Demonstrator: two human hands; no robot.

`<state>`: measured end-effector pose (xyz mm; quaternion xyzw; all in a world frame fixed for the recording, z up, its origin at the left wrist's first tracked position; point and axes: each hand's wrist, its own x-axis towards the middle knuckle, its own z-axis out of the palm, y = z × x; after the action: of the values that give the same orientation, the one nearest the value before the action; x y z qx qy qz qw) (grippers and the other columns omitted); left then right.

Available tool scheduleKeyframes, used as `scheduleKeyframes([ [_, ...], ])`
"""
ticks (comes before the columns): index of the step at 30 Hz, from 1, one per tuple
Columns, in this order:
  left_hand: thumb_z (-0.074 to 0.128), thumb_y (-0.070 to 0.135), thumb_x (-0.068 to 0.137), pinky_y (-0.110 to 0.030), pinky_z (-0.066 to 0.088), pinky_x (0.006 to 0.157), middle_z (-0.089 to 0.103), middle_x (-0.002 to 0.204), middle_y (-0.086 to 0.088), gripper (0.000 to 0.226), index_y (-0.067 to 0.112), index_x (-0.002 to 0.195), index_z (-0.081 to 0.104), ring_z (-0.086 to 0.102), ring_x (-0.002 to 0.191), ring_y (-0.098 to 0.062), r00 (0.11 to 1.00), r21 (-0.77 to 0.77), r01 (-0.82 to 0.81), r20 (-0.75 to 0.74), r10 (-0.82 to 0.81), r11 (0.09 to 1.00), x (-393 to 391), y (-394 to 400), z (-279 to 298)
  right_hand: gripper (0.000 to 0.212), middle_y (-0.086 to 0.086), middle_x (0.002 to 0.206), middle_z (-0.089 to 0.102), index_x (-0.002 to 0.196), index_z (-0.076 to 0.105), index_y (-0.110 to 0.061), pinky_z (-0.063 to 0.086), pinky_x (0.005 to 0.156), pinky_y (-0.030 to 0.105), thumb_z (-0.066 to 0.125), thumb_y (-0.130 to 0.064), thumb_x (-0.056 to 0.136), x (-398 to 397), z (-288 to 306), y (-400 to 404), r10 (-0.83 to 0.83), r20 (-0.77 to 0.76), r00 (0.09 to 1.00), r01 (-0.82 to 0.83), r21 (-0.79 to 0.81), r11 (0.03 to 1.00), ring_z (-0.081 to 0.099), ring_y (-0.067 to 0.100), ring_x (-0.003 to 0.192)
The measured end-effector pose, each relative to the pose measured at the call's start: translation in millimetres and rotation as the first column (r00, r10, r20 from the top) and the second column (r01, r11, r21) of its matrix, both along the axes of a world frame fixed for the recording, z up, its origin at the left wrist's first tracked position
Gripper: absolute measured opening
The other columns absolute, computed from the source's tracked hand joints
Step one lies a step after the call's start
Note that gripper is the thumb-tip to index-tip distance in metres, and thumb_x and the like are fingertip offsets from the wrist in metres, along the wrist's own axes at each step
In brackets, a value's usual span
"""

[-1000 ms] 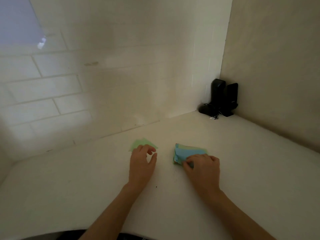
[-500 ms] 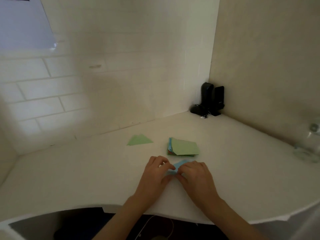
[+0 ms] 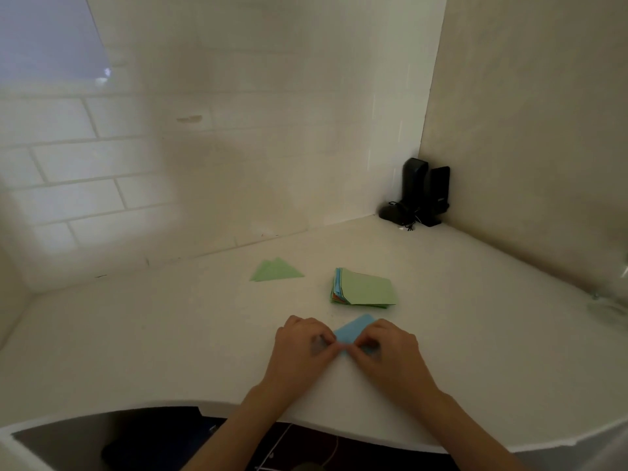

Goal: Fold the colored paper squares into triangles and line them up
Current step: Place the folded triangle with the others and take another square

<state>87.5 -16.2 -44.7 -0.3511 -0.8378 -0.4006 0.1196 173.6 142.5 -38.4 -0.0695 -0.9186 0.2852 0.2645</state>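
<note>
A blue paper square (image 3: 353, 331) lies on the white desk (image 3: 170, 351) near its front edge. My left hand (image 3: 302, 348) and my right hand (image 3: 387, 348) both pinch its near corner with curled fingers, which hide much of the sheet. A folded green paper triangle (image 3: 276, 270) lies flat farther back on the left. To its right sits a stack of colored paper squares (image 3: 365, 291) with a green sheet on top and blue and orange edges showing at its left side.
Black speakers and a cable (image 3: 419, 195) stand in the far corner. A clear glass object (image 3: 611, 300) sits at the right edge of the desk. Tiled wall closes the back; the desk's curved front edge runs just below my wrists.
My right hand took a blue sheet off the stack and brought it toward the front edge. My left hand left the green triangle and joined it; both now pinch the blue sheet.
</note>
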Motion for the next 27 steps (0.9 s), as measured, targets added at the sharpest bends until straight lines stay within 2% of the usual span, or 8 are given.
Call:
scheduleKeyframes([
  [4,0.063,0.054,0.067,-0.036,0.045,0.073,0.062,0.076,0.019,0.022,0.033,0.069,0.061,0.048,0.079,-0.003,0.998,-0.002,-0.041,0.052,0.041,0.999,1,4,2,0.021,-0.021,0.079,0.057,0.072,0.051,-0.044,0.049,0.076,0.038,0.071,-0.048,0.070,-1,2,0,0.001,0.058,0.998,0.003,-0.080,0.997,0.055,-0.001,0.073],
  [8,0.077,0.034,0.069,-0.024,0.041,0.077,0.057,0.074,0.020,0.017,0.033,0.072,0.061,0.047,0.080,0.000,0.982,-0.071,-0.065,0.170,0.076,0.995,2,5,11,0.032,-0.017,0.087,0.059,0.083,0.051,-0.044,0.046,0.084,0.033,0.078,-0.033,0.069,-5,9,6,0.043,0.213,0.976,-0.004,-0.179,0.984,0.055,0.000,0.076],
  [11,0.077,0.028,0.070,-0.006,0.034,0.067,0.061,0.078,0.018,0.015,0.034,0.072,0.063,0.050,0.078,0.001,0.968,-0.081,-0.039,0.243,0.058,0.996,-1,1,16,0.030,-0.014,0.090,0.061,0.087,0.058,-0.040,0.045,0.078,0.016,0.077,-0.025,0.070,-6,12,14,0.095,0.277,0.956,-0.028,-0.236,0.971,0.056,-0.001,0.078],
  [14,0.076,0.019,0.073,-0.004,0.034,0.065,0.061,0.071,0.022,0.014,0.030,0.072,0.068,0.051,0.071,0.003,0.956,-0.074,0.012,0.292,0.011,0.997,-5,-3,20,0.027,-0.010,0.093,0.063,0.090,0.062,-0.037,0.042,0.074,0.007,0.074,-0.019,0.074,-4,15,20,0.136,0.294,0.946,-0.061,-0.251,0.966,0.057,-0.001,0.082],
  [19,0.070,0.016,0.079,-0.004,0.035,0.065,0.064,0.078,0.019,0.013,0.029,0.082,0.071,0.054,0.073,0.009,0.943,-0.084,0.100,0.325,-0.067,0.991,-6,-10,24,0.003,-0.015,0.096,0.055,0.086,0.058,-0.041,0.039,0.089,0.027,0.059,-0.043,0.086,-4,19,9,0.082,0.360,0.929,-0.039,-0.126,0.991,0.053,0.000,0.086],
  [21,0.068,0.017,0.080,-0.005,0.036,0.069,0.066,0.086,0.019,0.018,0.035,0.087,0.068,0.054,0.081,0.006,0.940,-0.116,0.145,0.325,-0.101,0.983,-7,-15,26,0.011,-0.016,0.100,0.048,0.088,0.055,-0.040,0.030,0.090,0.029,0.054,-0.051,0.087,-4,17,0,0.018,0.374,0.927,-0.010,-0.025,1.000,0.050,0.001,0.093],
  [24,0.065,0.020,0.079,-0.001,0.031,0.077,0.060,0.100,0.025,0.029,0.039,0.101,0.061,0.048,0.097,0.007,0.939,-0.182,0.235,0.296,-0.175,0.955,-6,-22,28,0.018,-0.013,0.105,0.041,0.097,0.059,-0.033,0.024,0.089,0.031,0.048,-0.047,0.092,-6,12,-8,-0.028,0.365,0.930,0.007,0.059,0.998,0.043,0.006,0.105],
  [27,0.057,0.037,0.074,-0.006,0.031,0.088,0.052,0.111,0.034,0.039,0.048,0.111,0.051,0.044,0.105,0.005,0.954,-0.197,0.272,0.186,-0.236,0.942,-1,-27,22,0.016,-0.010,0.104,0.042,0.091,0.056,-0.030,0.024,0.087,0.031,0.045,-0.040,0.095,-5,15,-4,0.022,0.370,0.929,-0.038,0.034,0.999,0.042,0.008,0.102],
])
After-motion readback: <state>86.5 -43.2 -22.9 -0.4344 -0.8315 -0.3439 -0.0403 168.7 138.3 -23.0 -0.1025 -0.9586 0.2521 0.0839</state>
